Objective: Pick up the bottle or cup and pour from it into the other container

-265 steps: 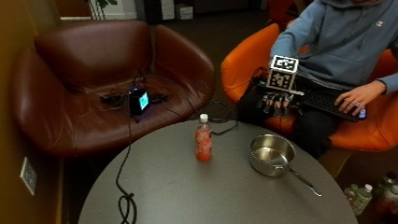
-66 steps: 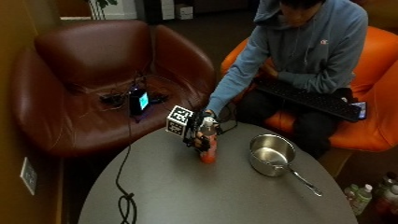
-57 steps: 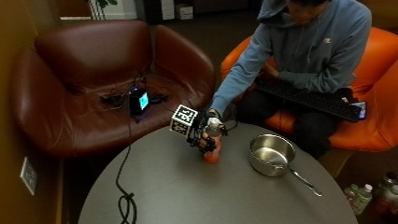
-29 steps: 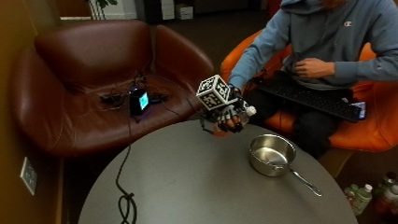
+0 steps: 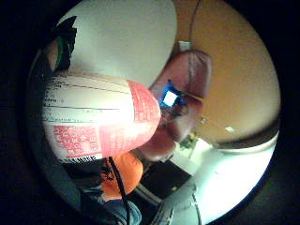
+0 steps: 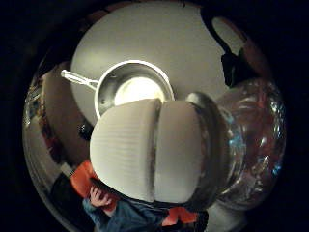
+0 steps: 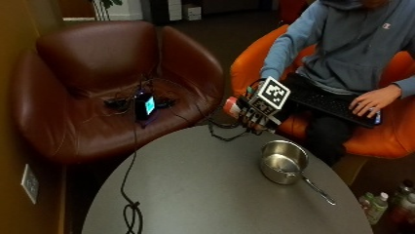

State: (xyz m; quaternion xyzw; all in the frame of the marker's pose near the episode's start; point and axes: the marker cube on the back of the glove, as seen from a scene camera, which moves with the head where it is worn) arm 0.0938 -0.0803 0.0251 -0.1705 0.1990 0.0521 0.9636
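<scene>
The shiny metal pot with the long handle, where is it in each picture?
Outside view: the shiny metal saucepan stands on the round grey table, beside the gloved right hand.
Thumb side palm view: saucepan on the table, beyond the bottle's white cap.
Little finger side palm view: not in it.
Shared landmark: the grey table.

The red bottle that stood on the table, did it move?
Yes. The red plastic bottle is off the round grey table, held tipped in the gloved right hand above the table's edge, nearer the metal saucepan.
</scene>
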